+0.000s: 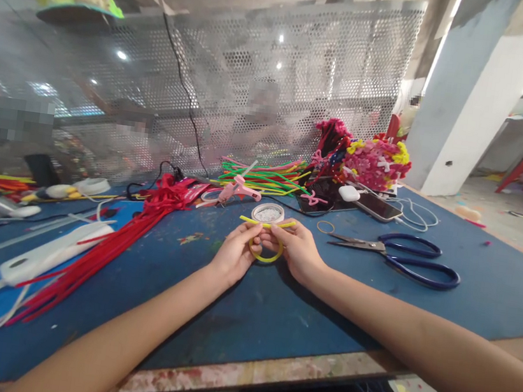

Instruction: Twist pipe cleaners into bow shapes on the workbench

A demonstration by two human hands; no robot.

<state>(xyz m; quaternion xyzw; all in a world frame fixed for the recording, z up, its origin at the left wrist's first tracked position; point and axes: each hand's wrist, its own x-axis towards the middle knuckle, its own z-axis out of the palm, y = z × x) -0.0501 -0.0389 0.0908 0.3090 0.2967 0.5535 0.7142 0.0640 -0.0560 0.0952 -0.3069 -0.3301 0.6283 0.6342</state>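
Note:
Both hands meet over the middle of the blue table. A yellow pipe cleaner (266, 261) is bent into a loop below the fingers, and its two ends stick out left and right above them. My left hand (237, 252) pinches it where the ends cross. From the other side my right hand (301, 251) pinches the same pipe cleaner. Just behind the fingers stands a small round white container (267, 212) with pale contents. A thin yellow ring (325, 227) lies to the right of it, near open scissors (389, 247) with dark blue handles.
Red ribbon-like strips (131, 230) and a white power strip (56, 252) with cables lie at left. Behind are a pink glue gun (238, 190), green and red pipe cleaners (264, 176), a phone (379, 207) and pink fuzzy flowers (376, 163). A perforated metal panel (237, 90) stands beyond.

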